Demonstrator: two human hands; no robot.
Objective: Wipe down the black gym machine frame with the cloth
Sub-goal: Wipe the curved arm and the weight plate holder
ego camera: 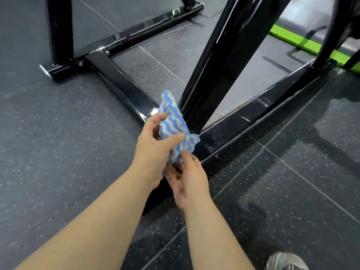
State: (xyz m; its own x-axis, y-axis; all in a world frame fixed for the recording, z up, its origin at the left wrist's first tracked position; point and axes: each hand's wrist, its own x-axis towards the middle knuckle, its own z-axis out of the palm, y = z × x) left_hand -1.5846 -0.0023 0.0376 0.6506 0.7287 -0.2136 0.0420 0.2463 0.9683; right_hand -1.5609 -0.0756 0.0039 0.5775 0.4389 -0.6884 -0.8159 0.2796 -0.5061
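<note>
A blue and white striped cloth (173, 123) is bunched in front of me, just above the base of the glossy black gym machine frame (253, 114). My left hand (155, 145) grips the cloth from the left, thumb across its front. My right hand (187, 178) pinches the cloth's lower edge from below. The cloth's upper corner sticks up beside the slanted upright post (224, 55), where that post meets the floor rail. A second floor rail (120, 84) runs back left to another upright (60, 30).
Dark speckled rubber floor tiles (58, 143) surround the frame. A bright green strip (303, 43) lies on the floor at the far right. A grey shoe (286, 262) shows at the bottom right edge.
</note>
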